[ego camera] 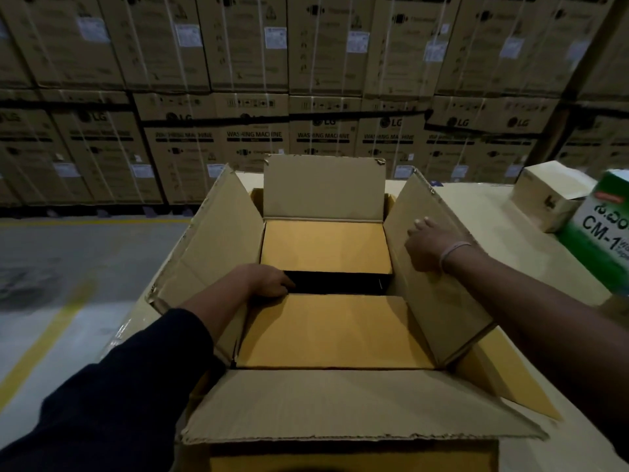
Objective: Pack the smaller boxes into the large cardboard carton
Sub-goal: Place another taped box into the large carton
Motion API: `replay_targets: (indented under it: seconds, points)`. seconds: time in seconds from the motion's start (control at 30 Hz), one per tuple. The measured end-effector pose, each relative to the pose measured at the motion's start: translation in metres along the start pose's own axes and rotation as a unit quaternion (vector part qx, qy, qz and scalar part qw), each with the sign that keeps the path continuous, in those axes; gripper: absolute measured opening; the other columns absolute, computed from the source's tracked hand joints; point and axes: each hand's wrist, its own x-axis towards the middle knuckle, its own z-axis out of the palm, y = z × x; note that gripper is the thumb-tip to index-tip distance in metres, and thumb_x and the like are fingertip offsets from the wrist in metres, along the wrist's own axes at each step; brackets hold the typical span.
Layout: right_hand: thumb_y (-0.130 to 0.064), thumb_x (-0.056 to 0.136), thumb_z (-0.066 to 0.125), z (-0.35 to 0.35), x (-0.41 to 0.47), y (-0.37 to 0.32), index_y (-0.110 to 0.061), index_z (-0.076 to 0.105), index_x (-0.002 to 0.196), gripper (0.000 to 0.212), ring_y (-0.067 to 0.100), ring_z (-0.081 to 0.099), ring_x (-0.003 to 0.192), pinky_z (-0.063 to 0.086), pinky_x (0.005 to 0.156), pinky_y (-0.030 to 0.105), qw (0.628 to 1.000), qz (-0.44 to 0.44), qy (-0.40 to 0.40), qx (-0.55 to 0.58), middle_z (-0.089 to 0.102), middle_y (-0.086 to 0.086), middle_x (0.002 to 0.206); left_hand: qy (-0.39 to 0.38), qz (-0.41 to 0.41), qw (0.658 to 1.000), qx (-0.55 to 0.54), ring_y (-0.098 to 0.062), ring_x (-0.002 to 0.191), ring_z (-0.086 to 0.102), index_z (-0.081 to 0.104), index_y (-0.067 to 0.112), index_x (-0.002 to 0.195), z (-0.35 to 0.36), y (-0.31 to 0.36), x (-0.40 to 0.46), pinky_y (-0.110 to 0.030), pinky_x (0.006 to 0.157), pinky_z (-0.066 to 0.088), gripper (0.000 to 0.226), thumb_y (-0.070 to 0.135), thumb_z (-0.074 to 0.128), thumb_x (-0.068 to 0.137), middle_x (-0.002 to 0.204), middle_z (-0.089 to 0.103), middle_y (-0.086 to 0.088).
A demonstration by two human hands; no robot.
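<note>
The large cardboard carton [340, 407] stands open in front of me with all of its flaps raised or folded out. Inside lie two smaller yellow-brown boxes: a far box [325, 245] and a near box [332, 330], with a dark gap between them. My left hand [269, 279] reaches into the carton and its fingers curl over the far left edge of the near box, at the gap. My right hand [425, 245] rests with straight fingers on the inner face of the carton's right flap [432, 284].
The carton sits on a flat cardboard-topped surface [476, 206]. At the right stand a small plain box [551, 195] and a green-and-white printed box [602, 233]. Stacked washing-machine cartons [255, 131] form a wall behind. Grey floor with yellow lines [44, 342] lies to the left.
</note>
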Motion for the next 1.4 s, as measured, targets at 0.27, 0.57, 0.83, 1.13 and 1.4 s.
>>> replay_targets:
  seconds: [0.27, 0.57, 0.83, 1.13, 1.4]
  points:
    - [-0.033, 0.106, 0.045, 0.017, -0.005, 0.009, -0.022, 0.059, 0.140, 0.039, 0.025, 0.043, 0.143, 0.014, 0.128, 0.048, 0.992, -0.046, 0.107, 0.053, 0.053, 0.007, 0.149, 0.149, -0.027, 0.988, -0.003, -0.037, 0.156, -0.016, -0.015, 0.030, 0.162, -0.018, -0.002, 0.016, -0.062, 0.125, 0.011, 0.094, 0.041, 0.056, 0.102, 0.168, -0.025, -0.009]
    - [-0.055, 0.109, 0.024, 0.032, 0.005, -0.013, -0.025, 0.057, 0.143, 0.056, 0.019, 0.052, 0.137, -0.008, 0.127, 0.048, 0.981, -0.080, 0.066, 0.163, 0.066, 0.003, 0.136, 0.194, -0.090, 0.977, -0.008, -0.038, 0.155, -0.018, -0.007, 0.023, 0.165, -0.088, -0.038, 0.060, -0.068, 0.122, 0.001, 0.080, 0.029, 0.046, 0.106, 0.168, -0.028, -0.003]
    - [-0.062, 0.107, 0.013, 0.041, 0.002, -0.044, -0.035, 0.047, 0.153, 0.063, 0.019, 0.033, 0.153, -0.034, 0.109, 0.042, 0.947, -0.126, -0.044, 0.291, 0.057, 0.003, 0.150, 0.178, -0.096, 0.979, 0.020, -0.032, 0.150, 0.036, -0.005, 0.018, 0.165, -0.077, -0.069, 0.097, -0.050, 0.127, 0.012, 0.078, 0.018, 0.044, 0.105, 0.172, -0.013, -0.010]
    - [-0.068, 0.097, 0.044, 0.015, -0.011, -0.030, -0.021, 0.067, 0.117, 0.056, 0.033, 0.057, 0.124, 0.041, 0.110, 0.058, 0.774, -0.030, -0.085, 0.627, 0.063, 0.017, 0.133, 0.188, -0.078, 0.975, -0.090, -0.037, 0.155, 0.021, 0.008, 0.024, 0.166, -0.083, -0.076, 0.098, -0.050, 0.127, 0.019, 0.077, 0.006, 0.049, 0.103, 0.173, 0.000, -0.005]
    - [-0.050, 0.091, 0.069, -0.034, -0.064, 0.017, -0.016, 0.075, 0.094, 0.034, 0.028, 0.061, 0.081, 0.048, 0.070, 0.030, 0.808, -0.182, -0.193, 0.526, 0.071, 0.006, 0.094, 0.200, -0.079, 0.963, -0.163, -0.034, 0.157, 0.008, 0.011, 0.025, 0.165, -0.085, -0.069, 0.078, -0.053, 0.126, 0.004, 0.074, 0.011, 0.050, 0.104, 0.171, 0.010, -0.012]
